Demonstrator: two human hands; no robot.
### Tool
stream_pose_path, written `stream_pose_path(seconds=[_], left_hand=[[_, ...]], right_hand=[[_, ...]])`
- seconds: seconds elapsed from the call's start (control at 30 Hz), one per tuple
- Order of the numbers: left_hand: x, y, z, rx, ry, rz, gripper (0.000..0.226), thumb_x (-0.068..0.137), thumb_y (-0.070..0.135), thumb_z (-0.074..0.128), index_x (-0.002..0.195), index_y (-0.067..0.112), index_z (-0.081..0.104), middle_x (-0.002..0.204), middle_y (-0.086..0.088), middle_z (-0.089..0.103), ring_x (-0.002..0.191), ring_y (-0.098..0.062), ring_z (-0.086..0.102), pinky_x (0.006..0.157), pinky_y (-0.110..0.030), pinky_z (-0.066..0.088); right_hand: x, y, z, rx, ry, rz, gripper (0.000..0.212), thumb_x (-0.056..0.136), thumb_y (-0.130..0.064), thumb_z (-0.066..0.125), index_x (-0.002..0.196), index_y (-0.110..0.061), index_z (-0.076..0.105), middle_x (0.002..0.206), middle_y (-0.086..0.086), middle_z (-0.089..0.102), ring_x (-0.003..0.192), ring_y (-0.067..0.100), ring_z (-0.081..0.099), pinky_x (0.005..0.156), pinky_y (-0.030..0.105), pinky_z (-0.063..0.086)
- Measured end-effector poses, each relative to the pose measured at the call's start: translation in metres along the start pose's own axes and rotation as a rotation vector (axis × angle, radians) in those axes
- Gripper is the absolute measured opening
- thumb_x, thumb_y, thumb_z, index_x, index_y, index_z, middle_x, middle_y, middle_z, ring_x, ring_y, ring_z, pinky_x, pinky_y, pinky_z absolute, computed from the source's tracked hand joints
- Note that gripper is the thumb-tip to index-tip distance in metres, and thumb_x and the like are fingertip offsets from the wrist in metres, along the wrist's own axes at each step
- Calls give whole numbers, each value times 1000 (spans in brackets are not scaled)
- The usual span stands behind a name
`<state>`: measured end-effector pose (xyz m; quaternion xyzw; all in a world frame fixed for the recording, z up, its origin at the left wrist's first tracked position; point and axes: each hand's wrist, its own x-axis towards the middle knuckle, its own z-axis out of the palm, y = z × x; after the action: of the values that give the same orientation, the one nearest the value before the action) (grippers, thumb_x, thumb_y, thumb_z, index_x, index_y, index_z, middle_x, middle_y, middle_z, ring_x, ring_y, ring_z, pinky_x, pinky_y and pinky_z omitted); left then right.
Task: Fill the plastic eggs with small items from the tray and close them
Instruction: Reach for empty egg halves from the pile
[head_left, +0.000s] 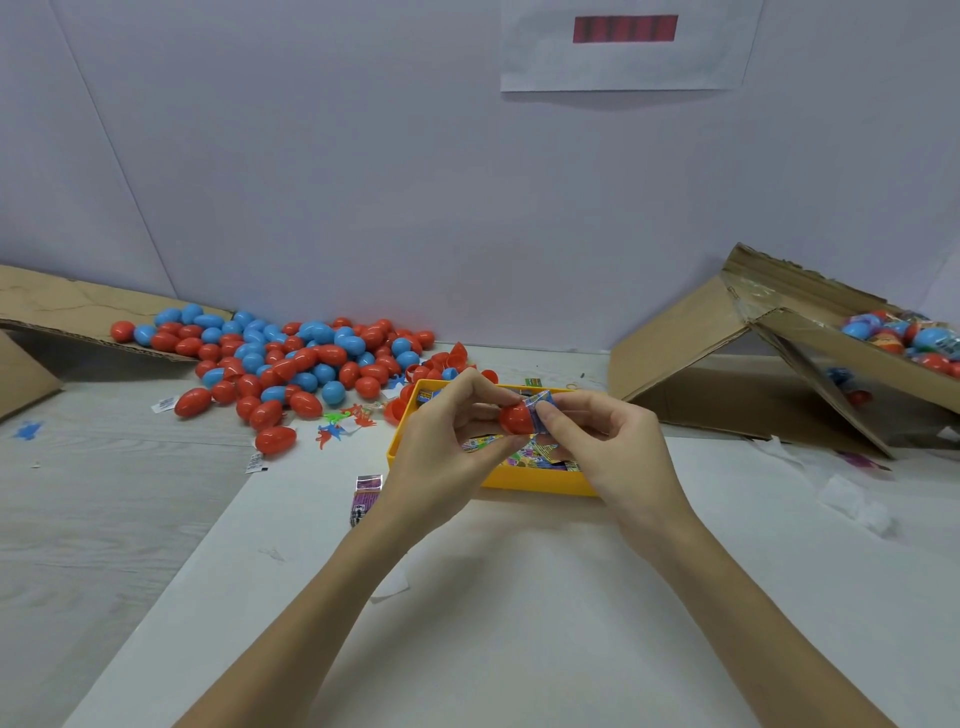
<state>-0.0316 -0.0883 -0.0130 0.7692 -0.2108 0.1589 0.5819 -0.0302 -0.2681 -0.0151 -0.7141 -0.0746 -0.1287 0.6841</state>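
Observation:
Above the yellow tray, my left hand grips a red egg half with its open end facing right. My right hand pinches a small blue wrapped packet and holds it at the mouth of that half. The tray holds several colourful small packets. A large heap of red and blue plastic eggs lies on the table at the back left, with a few open red halves near the tray's far edge.
A cardboard box at the right holds several filled eggs. A flattened cardboard flap lies at the far left. Small toy dinosaurs and loose packets are scattered left of the tray. A white sheet covers the near table.

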Motion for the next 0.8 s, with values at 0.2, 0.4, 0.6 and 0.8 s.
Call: stream_pose_path(seconds=[0.2,0.4,0.6,0.8], left_hand=[[0,-1,0,10,-6,17,33,82,8,84,109,14,65,107,8,75,103,-11,73,91,-25,59],[0,-1,-1,-13,-16,15,32,84,8,83,110,13,66,108,7,76,103,-12,73,91,-26,59],[1,-1,-1,-17,-14,19,32,85,9,83,112,15,66,108,8,75,104,-12,73,91,-26,58],[1,-3,-1,-6,-16,21,33,84,10,83,113,16,66,108,9,75,104,-12,73,91,-26,59]], right_hand=[[0,0,0,-8,-7,8,18,90,-29,76,104,-17,79,92,-3,79,86,10,75,66,19,57],[-1,-1,0,-14,-9,6,17,91,-30,76,103,-19,79,92,-4,79,87,9,74,70,21,58],[-1,-3,1,20,5,19,16,93,-27,74,105,-17,79,91,-3,79,85,7,74,67,17,56],[-3,-5,2,18,12,32,16,93,-28,74,104,-18,79,90,-4,79,82,5,73,65,16,55]])
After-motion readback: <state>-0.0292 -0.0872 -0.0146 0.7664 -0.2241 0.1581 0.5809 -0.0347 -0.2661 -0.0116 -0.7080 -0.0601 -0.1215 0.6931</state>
